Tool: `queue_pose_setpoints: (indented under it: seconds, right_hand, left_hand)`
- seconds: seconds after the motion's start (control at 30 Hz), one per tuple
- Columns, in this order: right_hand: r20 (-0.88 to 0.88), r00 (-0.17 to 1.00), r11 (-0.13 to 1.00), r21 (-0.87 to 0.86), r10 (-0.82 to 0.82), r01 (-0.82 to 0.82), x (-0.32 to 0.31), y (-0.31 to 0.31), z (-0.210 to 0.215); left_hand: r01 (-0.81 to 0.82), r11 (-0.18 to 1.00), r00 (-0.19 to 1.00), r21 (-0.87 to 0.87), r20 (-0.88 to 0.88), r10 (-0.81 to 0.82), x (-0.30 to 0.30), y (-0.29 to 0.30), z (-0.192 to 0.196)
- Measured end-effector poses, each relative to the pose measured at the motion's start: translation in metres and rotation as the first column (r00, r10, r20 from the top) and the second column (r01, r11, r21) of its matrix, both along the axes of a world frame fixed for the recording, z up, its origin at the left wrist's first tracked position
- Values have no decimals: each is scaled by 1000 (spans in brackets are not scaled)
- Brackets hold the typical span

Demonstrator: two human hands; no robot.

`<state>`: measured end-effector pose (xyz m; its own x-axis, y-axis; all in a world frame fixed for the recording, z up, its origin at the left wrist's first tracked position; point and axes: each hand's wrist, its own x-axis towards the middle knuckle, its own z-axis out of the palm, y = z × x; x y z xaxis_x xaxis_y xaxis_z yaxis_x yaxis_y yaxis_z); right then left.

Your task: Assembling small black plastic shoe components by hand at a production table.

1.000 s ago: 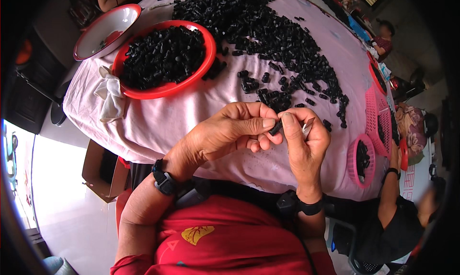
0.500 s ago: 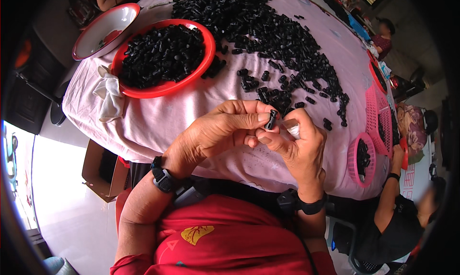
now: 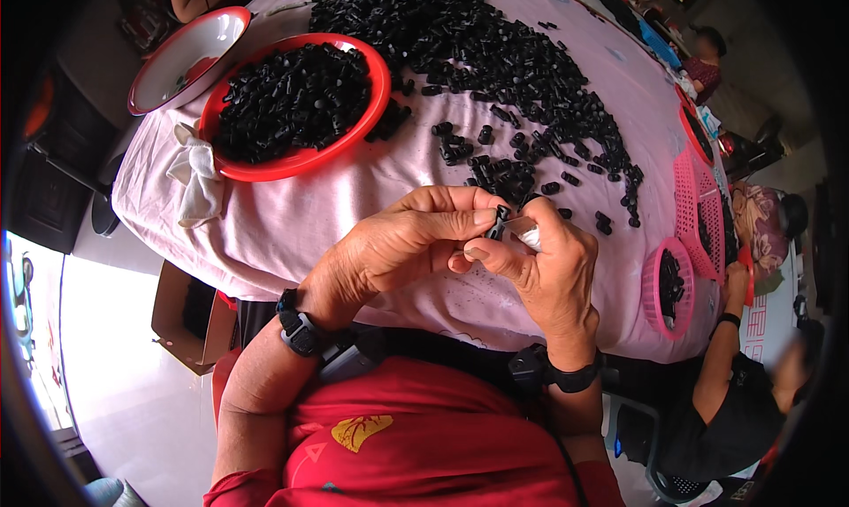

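Between the thumb and fingers of my left hand (image 3: pixel 402 233) is a small black cylindrical part (image 3: pixel 498 222), held tilted above the near side of the table. My right hand (image 3: pixel 553 264) is closed on a thin blade-like tool with a white end (image 3: pixel 529 234), mostly covered by the fingers. Its flat grey edge reaches toward the black part; whether they touch I cannot tell. Just beyond my hands lies a loose heap of similar black parts (image 3: pixel 504 175), which joins a much larger pile (image 3: pixel 416 21) at the back.
A red basin (image 3: pixel 383 96) full of black parts stands at left, with a white enamel basin (image 3: pixel 190 47) and a white cloth (image 3: pixel 195 180) beside it. Pink baskets (image 3: pixel 654 299) line the right edge. A co-worker (image 3: pixel 734 401) sits at right. A cardboard box (image 3: pixel 181 317) sits below the table's left side.
The black part has turned slightly between my left fingers, and my right hand has shifted a little to the left with the blade-like tool. Both hands keep their grip.
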<state>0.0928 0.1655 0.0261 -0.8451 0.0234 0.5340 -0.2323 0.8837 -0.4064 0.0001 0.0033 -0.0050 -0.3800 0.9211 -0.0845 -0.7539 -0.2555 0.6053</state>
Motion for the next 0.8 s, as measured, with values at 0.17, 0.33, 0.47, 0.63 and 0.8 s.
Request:
queue_pose_setpoints:
  seconds: [0.17,0.33,0.47,0.63,0.8]
  right_hand:
    - [-13,1000,1000,1,0,0,-1,0,-1]
    - [-8,1000,1000,-1,-6,6,-1,-1,-1]
    - [9,1000,999,26,-22,22,0,-1,1]
    - [-2,999,998,54,-35,35,1,-2,1]
    - [72,995,997,45,-71,68,2,-2,3]
  left_hand:
    - [-3,1000,1000,-12,-9,3,0,0,0]
    - [10,1000,1000,0,-25,-10,0,0,-1]
    - [6,1000,999,-1,-32,-6,1,1,-1]
    - [6,1000,999,-2,-52,-6,1,1,1]
    - [6,1000,996,-26,-91,-8,2,1,2]
